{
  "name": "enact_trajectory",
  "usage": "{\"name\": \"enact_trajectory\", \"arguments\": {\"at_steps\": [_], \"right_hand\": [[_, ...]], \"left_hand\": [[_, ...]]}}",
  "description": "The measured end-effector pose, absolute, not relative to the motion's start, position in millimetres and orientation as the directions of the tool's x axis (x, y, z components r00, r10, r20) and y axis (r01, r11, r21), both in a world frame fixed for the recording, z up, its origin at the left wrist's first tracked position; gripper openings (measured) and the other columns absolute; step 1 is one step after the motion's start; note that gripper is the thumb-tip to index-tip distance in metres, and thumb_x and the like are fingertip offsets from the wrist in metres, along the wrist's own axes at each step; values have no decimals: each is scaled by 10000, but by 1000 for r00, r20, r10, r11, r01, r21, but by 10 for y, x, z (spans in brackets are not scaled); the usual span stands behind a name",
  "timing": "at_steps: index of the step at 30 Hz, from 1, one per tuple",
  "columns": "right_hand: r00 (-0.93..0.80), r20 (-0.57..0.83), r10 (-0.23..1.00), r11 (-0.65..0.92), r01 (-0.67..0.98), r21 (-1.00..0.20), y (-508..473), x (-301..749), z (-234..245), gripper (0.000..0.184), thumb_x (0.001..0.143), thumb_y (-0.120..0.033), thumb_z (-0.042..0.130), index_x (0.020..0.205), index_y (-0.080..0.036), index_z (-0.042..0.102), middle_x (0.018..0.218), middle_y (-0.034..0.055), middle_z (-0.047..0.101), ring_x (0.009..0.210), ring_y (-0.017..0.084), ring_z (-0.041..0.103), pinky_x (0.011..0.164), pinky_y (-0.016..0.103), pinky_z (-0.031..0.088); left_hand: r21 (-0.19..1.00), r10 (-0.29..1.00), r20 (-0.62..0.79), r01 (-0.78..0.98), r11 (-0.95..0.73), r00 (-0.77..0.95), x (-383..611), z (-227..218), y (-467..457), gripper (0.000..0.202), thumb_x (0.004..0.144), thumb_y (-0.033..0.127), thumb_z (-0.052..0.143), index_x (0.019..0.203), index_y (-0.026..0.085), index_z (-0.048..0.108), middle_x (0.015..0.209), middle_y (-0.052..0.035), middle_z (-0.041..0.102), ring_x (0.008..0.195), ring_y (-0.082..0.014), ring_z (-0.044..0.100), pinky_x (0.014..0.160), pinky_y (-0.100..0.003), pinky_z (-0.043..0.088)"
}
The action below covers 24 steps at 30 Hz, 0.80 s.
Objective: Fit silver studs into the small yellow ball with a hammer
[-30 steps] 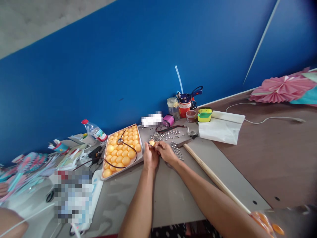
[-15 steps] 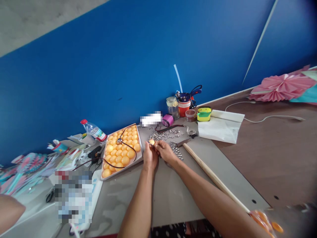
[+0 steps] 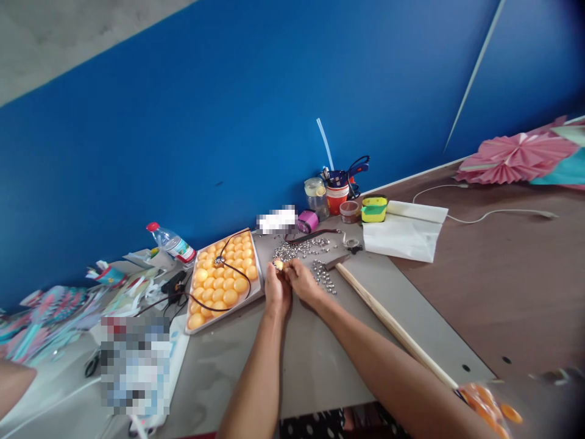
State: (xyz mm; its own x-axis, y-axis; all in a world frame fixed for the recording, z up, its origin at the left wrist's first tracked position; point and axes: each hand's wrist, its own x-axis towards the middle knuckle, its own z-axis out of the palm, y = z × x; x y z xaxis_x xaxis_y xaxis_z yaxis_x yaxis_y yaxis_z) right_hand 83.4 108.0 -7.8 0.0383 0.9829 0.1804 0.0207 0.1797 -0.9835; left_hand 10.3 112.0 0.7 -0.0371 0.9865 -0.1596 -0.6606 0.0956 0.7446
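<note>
My left hand (image 3: 276,294) is closed around a small yellow ball (image 3: 278,266), whose top shows above the fingers. Pinched together against it are the fingertips of my right hand (image 3: 301,280); whatever sits between them is too small to make out. Just beyond and to the right of both hands, shiny metal beads (image 3: 325,278) lie scattered on the grey table (image 3: 315,366). To the left stands a shallow white-edged tray filled with orange balls (image 3: 231,297), with a dark cord (image 3: 201,300) lying across them.
A hammer (image 3: 379,308) lies right of my hands. Behind are a purple object (image 3: 308,221), a jar (image 3: 316,198), a red cup (image 3: 337,200) of tools and white paper (image 3: 404,235). A water bottle (image 3: 176,247) leans leftward. Another person's arm (image 3: 13,384) shows at lower left.
Both hands stay in the same place around the ball, with only slight finger movement. The other person's arm at the left edge has drawn back a little, and the view has shifted slightly.
</note>
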Motion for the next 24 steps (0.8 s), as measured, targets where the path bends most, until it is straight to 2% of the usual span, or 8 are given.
{"name": "enact_trajectory", "arguments": {"at_steps": [6, 11, 13, 14, 16, 19, 21, 24], "right_hand": [[96, 200, 975, 193, 77, -978, 1059, 806, -82, 91, 771, -217, 376, 719, -205, 450, 634, -17, 517, 619, 142, 500, 617, 258, 393], [147, 165, 975, 177, -74, -981, 1096, 757, -99, 92, 771, -280, 433, 814, -202, 458, 679, -5, 555, 617, 148, 533, 605, 262, 420], [129, 173, 976, 184, -74, -980, 1092, 772, -76, 121, 796, -292, 413, 850, -199, 468, 662, -6, 556, 601, 150, 538, 587, 259, 418], [129, 201, 971, 204, -16, -979, 1080, 792, -55, 131, 812, -289, 397, 853, -198, 481, 671, 1, 564, 615, 152, 542, 598, 261, 416], [143, 295, 945, 262, 207, -942, 1042, 849, -1, 158, 837, -262, 377, 846, -197, 521, 742, 25, 594, 700, 164, 553, 667, 278, 406], [165, 398, 902, 230, 598, -768, 985, 946, 66, 192, 832, -217, 403, 926, -196, 569, 927, 74, 606, 893, 209, 524, 799, 331, 353], [186, 387, 903, 119, 759, -641, 970, 992, 75, 231, 820, -222, 436, 1002, -180, 571, 1012, 111, 583, 974, 245, 483, 851, 367, 310], [167, 307, 937, 9, 867, -499, 978, 1022, 40, 246, 833, -253, 426, 993, -155, 585, 1029, 147, 569, 1006, 270, 452, 886, 395, 262]], "left_hand": [[780, 989, -129, -623, 58, -69, 121, -9, 1092, 309, 879, 400, 401, 922, 145, 569, 787, -44, 631, 732, -142, 599, 731, -251, 446], [716, 987, -162, -686, 131, 19, 99, 58, 1092, 350, 870, 450, 405, 865, 150, 585, 780, -45, 624, 753, -156, 604, 758, -275, 455], [682, 984, -173, -715, 155, 49, 65, 80, 1112, 353, 867, 455, 413, 806, 153, 585, 737, -37, 611, 723, -154, 600, 749, -282, 462], [669, 985, -168, -728, 151, 49, 47, 85, 1123, 346, 864, 450, 427, 777, 153, 583, 713, -30, 602, 705, -150, 597, 743, -280, 464], [653, 988, -154, -747, 126, 32, 20, 83, 1145, 335, 857, 438, 453, 740, 150, 578, 684, -23, 594, 675, -138, 590, 727, -270, 468], [650, 987, -161, -750, 118, 16, 17, 64, 1163, 349, 855, 444, 458, 728, 142, 577, 654, -26, 589, 628, -126, 579, 681, -254, 468], [656, 983, -184, -744, 126, 4, 31, 57, 1163, 352, 854, 451, 454, 746, 141, 580, 630, -26, 582, 605, -128, 575, 662, -259, 471], [660, 978, -209, -742, 120, -28, 46, 65, 1152, 334, 854, 449, 455, 794, 148, 586, 625, -26, 588, 609, -139, 588, 660, -279, 482]]}}
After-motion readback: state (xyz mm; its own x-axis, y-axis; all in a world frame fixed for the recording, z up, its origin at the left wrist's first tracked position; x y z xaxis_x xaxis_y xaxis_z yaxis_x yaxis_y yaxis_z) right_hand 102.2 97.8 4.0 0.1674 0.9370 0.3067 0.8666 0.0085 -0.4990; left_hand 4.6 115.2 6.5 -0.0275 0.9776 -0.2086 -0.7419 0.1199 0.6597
